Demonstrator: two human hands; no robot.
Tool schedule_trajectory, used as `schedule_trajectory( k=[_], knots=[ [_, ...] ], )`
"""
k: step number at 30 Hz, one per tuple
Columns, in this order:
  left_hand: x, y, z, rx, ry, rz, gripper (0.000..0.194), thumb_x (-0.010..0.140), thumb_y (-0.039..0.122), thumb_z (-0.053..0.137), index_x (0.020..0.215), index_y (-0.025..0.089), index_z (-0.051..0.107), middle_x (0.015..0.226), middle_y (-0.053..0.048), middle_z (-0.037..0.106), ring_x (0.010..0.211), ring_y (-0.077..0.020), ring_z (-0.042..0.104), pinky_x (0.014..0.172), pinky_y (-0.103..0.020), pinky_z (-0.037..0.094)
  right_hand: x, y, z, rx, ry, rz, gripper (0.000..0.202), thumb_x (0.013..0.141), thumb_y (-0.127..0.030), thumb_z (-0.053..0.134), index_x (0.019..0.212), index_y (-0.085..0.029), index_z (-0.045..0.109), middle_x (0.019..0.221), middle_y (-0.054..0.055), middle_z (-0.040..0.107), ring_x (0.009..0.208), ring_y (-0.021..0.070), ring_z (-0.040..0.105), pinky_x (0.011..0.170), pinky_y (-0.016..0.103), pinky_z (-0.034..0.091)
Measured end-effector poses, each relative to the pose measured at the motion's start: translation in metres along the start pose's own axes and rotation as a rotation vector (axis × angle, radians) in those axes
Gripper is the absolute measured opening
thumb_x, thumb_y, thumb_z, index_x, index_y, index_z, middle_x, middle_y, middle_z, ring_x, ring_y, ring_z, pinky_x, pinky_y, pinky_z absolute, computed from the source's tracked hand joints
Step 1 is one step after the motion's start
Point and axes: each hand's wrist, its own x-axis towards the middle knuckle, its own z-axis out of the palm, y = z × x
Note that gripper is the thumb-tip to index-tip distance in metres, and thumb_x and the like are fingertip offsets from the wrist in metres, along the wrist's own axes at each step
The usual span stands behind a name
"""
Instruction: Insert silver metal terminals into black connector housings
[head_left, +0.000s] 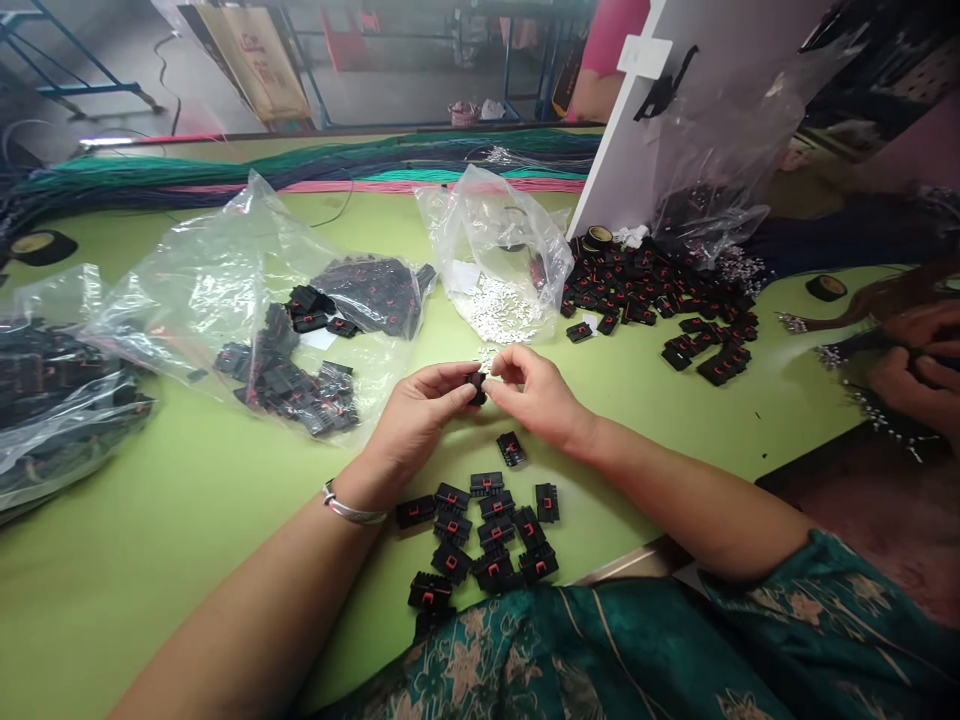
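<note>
Black connector [478,388], held just above the tabletop [645,440] between the two hands. It lies at the fingertips of the left hand [414,415], whose grip is closed on it, the thumb on the near side and the fingers beyond; part of the housing is hidden by them. The right hand [544,400] meets its right end with thumb and forefinger drawn close together; whether this grip pinches the housing or some small piece cannot be told. Just beyond the fingertips, small white pieces [497,312] lie in and at the mouth of a clear bag [480,205]. Nearer the body, one loose connector [511,449] lies apart from a cluster of red-marked connectors [495,532]. To the left, a larger plastic bag [199,275] holds further black connectors; to the right, a heap of connectors [626,285] adjoins a white panel [619,140]. Bundled wires [300,172] cross the far edge. At far right, a co-worker's hands [919,345].
</note>
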Motion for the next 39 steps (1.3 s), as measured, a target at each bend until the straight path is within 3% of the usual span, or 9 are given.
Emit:
schedule_trajectory(
  k=[3, 6, 12, 19, 26, 32, 37, 39],
  knots=[
    [0.0, 0.003, 0.0, -0.062, -0.026, -0.037, 0.03, 0.064, 0.021, 0.086, 0.092, 0.018, 0.078, 0.087, -0.005, 0.075, 0.071, -0.0132, 0.067, 0.07, -0.026, 0.055, 0.001, -0.002, -0.003, 0.229, -0.124, 0.222, 0.024, 0.078, -0.035, 0.067, 0.08, -0.02, 0.049, 0.068, -0.005, 0.048, 0.054, 0.0073, 0.039, 0.046, 0.021, 0.036],
    [0.0, 0.006, 0.002, -0.087, -0.049, -0.052, 0.029, 0.064, 0.021, 0.086, 0.091, 0.018, 0.077, 0.086, -0.005, 0.075, 0.071, -0.0133, 0.067, 0.068, -0.025, 0.056, 0.0, -0.006, -0.008, 0.341, -0.173, 0.297, 0.028, 0.076, -0.04, 0.071, 0.08, -0.019, 0.054, 0.066, -0.006, 0.049, 0.047, 0.0048, 0.037, 0.036, 0.018, 0.03],
    [0.001, 0.004, 0.003, -0.085, -0.05, -0.011, 0.034, 0.066, 0.02, 0.085, 0.097, 0.018, 0.074, 0.086, -0.004, 0.074, 0.079, -0.0147, 0.069, 0.079, -0.028, 0.057, -0.003, -0.01, -0.011, 0.472, -0.162, 0.323, 0.021, 0.077, -0.034, 0.069, 0.084, -0.015, 0.062, 0.07, -0.001, 0.061, 0.049, 0.0066, 0.052, 0.038, 0.018, 0.046],
    [0.001, -0.003, 0.001, 0.07, -0.047, 0.071, 0.033, 0.068, 0.023, 0.084, 0.099, 0.018, 0.073, 0.089, -0.006, 0.075, 0.082, -0.0174, 0.07, 0.08, -0.03, 0.056, -0.003, -0.009, -0.011, 0.423, -0.146, 0.353, 0.013, 0.077, -0.026, 0.067, 0.078, -0.015, 0.062, 0.064, -0.002, 0.063, 0.046, 0.0058, 0.053, 0.038, 0.017, 0.048],
    [-0.004, 0.001, 0.009, 0.169, -0.009, 0.132, 0.032, 0.065, 0.023, 0.085, 0.094, 0.017, 0.072, 0.088, -0.005, 0.076, 0.08, -0.0167, 0.071, 0.083, -0.031, 0.057, -0.004, -0.009, -0.01, 0.387, -0.139, 0.35, 0.008, 0.076, -0.021, 0.063, 0.075, -0.015, 0.058, 0.062, -0.004, 0.06, 0.043, 0.005, 0.052, 0.038, 0.016, 0.047],
    [-0.006, -0.003, 0.01, 0.228, 0.004, 0.177, 0.03, 0.065, 0.024, 0.085, 0.09, 0.016, 0.071, 0.087, -0.005, 0.076, 0.078, -0.0173, 0.071, 0.08, -0.032, 0.059, -0.003, -0.01, -0.008, 0.28, -0.16, 0.359, 0.004, 0.075, -0.018, 0.056, 0.074, -0.018, 0.053, 0.057, -0.007, 0.053, 0.042, 0.0061, 0.047, 0.038, 0.018, 0.04],
    [-0.006, -0.009, 0.01, 0.357, 0.037, 0.245, 0.023, 0.067, 0.022, 0.082, 0.088, 0.017, 0.073, 0.09, -0.005, 0.076, 0.085, -0.0183, 0.071, 0.087, -0.033, 0.057, 0.004, -0.005, -0.009, -0.043, -0.136, 0.111, 0.009, 0.069, -0.012, 0.055, 0.064, -0.017, 0.051, 0.057, -0.005, 0.049, 0.054, 0.0073, 0.043, 0.05, 0.02, 0.035],
    [-0.005, -0.008, 0.01, 0.354, 0.029, 0.239, 0.023, 0.067, 0.021, 0.082, 0.088, 0.017, 0.074, 0.09, -0.005, 0.076, 0.084, -0.0179, 0.071, 0.086, -0.032, 0.057, 0.005, -0.006, -0.011, -0.062, -0.154, 0.083, 0.01, 0.069, -0.011, 0.055, 0.061, -0.017, 0.051, 0.057, -0.005, 0.048, 0.055, 0.0071, 0.042, 0.051, 0.02, 0.034]
  ],
)
